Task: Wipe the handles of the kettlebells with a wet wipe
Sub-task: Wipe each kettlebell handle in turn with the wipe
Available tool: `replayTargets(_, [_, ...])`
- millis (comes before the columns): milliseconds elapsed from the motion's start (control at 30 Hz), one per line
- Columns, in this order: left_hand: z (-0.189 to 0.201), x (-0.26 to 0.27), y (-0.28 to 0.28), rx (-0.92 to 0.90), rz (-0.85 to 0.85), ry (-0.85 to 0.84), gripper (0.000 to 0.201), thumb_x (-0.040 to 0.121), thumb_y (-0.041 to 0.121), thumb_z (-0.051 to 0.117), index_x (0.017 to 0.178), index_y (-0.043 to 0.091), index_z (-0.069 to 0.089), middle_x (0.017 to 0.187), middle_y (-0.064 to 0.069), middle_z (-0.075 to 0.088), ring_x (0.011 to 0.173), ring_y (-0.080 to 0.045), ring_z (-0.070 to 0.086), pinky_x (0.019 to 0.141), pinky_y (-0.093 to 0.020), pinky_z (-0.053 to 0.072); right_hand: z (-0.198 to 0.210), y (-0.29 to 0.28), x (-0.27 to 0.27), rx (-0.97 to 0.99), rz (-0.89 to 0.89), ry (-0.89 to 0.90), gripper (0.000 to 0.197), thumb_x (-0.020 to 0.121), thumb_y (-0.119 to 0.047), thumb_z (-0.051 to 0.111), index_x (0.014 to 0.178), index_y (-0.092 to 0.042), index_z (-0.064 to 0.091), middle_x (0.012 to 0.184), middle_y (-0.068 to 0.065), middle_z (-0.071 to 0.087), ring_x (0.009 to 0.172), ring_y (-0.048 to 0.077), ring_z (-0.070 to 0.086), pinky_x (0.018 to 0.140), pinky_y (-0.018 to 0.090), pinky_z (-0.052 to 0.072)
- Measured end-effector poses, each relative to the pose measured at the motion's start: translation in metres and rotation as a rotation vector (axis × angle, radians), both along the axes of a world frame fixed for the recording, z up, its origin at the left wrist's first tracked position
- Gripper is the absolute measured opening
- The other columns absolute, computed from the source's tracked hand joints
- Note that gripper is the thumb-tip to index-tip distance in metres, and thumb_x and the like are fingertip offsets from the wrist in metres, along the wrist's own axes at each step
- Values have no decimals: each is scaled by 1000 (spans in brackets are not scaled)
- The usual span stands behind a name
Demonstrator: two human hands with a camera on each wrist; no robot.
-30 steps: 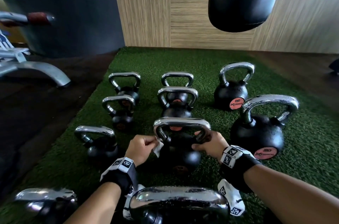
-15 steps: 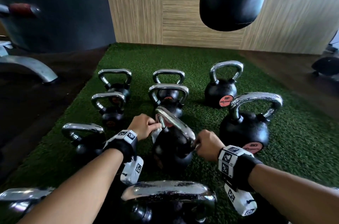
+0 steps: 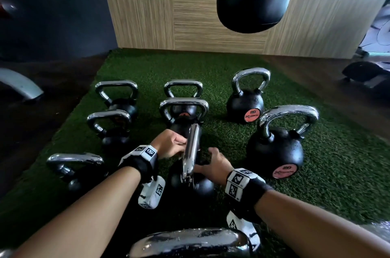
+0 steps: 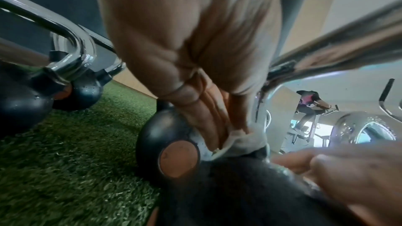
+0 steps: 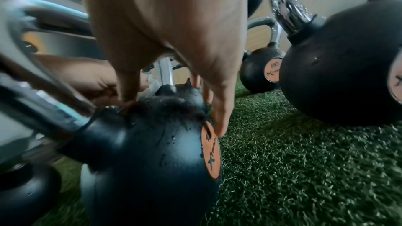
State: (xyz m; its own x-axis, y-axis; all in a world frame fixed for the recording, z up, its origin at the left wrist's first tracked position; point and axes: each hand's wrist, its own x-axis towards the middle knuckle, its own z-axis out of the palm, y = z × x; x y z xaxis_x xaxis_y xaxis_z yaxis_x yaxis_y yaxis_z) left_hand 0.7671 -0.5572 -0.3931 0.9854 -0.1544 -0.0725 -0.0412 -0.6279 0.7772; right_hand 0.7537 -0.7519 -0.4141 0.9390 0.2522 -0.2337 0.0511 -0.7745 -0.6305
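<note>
Both hands on kettlebell (image 3: 191, 181): handle (image 3: 191, 150) edge-on, pointing away; left (image 3: 168, 145) pinches wipe (image 4: 241, 142), right (image 3: 213, 165) steadies body, fingers extended.

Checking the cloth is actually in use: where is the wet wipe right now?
In the left wrist view, the wet wipe is pinched in the left hand against the base of the middle kettlebell's handle, just above its black ball.

Both forearms are bare, with no sleeves. Each wrist wears a broad black fabric wrist strap (image 3: 141, 165), the other (image 3: 249, 191) matching it. On top of each sits a white block printed with black square marker patterns (image 3: 145, 151). A white boxy camera housing (image 3: 152, 192) with similar markers hangs at six o'clock beneath each strap.
</note>
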Motion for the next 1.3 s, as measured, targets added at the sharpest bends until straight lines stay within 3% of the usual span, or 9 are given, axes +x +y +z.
replayTargets(100, [6, 12, -1, -65, 84, 44, 30, 90, -11, 63, 65, 5, 67, 68, -12, 64, 71, -21, 55, 76, -47, 53, -8, 6, 9, -76, 94, 81, 69, 79, -66, 69, 126, -16, 60, 124, 5, 67, 115, 24, 63, 92, 31, 48])
replayTargets(200, [10, 18, -1, -264, 201, 6, 14, 93, -7, 67, 95, 3, 76, 96, -24, 75, 87, -36, 67, 93, -64, 52, -15, 2, 11, -56, 124, 63, 64, 80, -68, 66, 120, -18, 63, 118, 3, 69, 108, 23, 65, 86, 29, 47])
replayTargets(267, [6, 19, -3, -326, 223, -37, 18, 92, -4, 70, 99, 10, 79, 106, -29, 75, 93, -39, 68, 94, -68, 52, -20, 0, 13, -64, 122, 39, 66, 80, -70, 64, 121, -18, 61, 119, 3, 68, 110, 23, 64, 86, 30, 47])
replayTargets(467, [15, 19, -2, -338, 208, -79, 23, 92, 7, 75, 115, 10, 78, 111, -13, 78, 112, -33, 71, 99, -50, 57, -26, -3, 21, -27, 104, 53, 66, 73, -75, 68, 113, -22, 65, 107, -2, 70, 96, 18, 66, 78, 28, 51])
replayTargets(567, [25, 18, 1, -441, 231, -52, 27, 94, 2, 69, 121, 6, 74, 114, -6, 76, 100, -16, 73, 79, -24, 62, -25, -3, 20, 7, 108, 54, 58, 73, -73, 69, 103, -23, 67, 85, -11, 66, 73, 6, 61, 57, 18, 42])
replayTargets(633, [30, 11, 2, -424, 232, -10, 27, 95, 2, 68, 122, 5, 73, 110, -5, 77, 87, -7, 74, 70, -16, 61, -24, -3, 19, 1, 109, 44, 55, 74, -73, 68, 100, -24, 66, 83, -13, 63, 71, 3, 58, 56, 18, 40])
replayTargets(933, [54, -16, 0, -435, 191, 97, 15, 93, -8, 65, 93, 6, 68, 68, 4, 77, 61, -3, 72, 56, -18, 59, -17, -3, 15, 8, 156, 15, 57, 79, -67, 68, 108, -17, 70, 96, -1, 69, 85, 17, 65, 71, 25, 45])
replayTargets(1100, [63, -42, 8, -342, 69, 241, 12, 91, -6, 69, 92, 6, 69, 72, 3, 77, 64, -3, 72, 59, -21, 61, -15, -2, 14, -5, 180, 19, 55, 82, -62, 68, 109, -14, 71, 106, 6, 73, 101, 24, 69, 83, 30, 50])
replayTargets(1300, [54, -62, 6, -373, 129, 164, 11, 90, -5, 71, 93, 6, 70, 72, 4, 76, 63, -2, 70, 60, -18, 59, -16, -2, 13, -18, 181, 8, 60, 84, -62, 67, 112, -9, 68, 111, 11, 71, 105, 28, 67, 84, 31, 49])
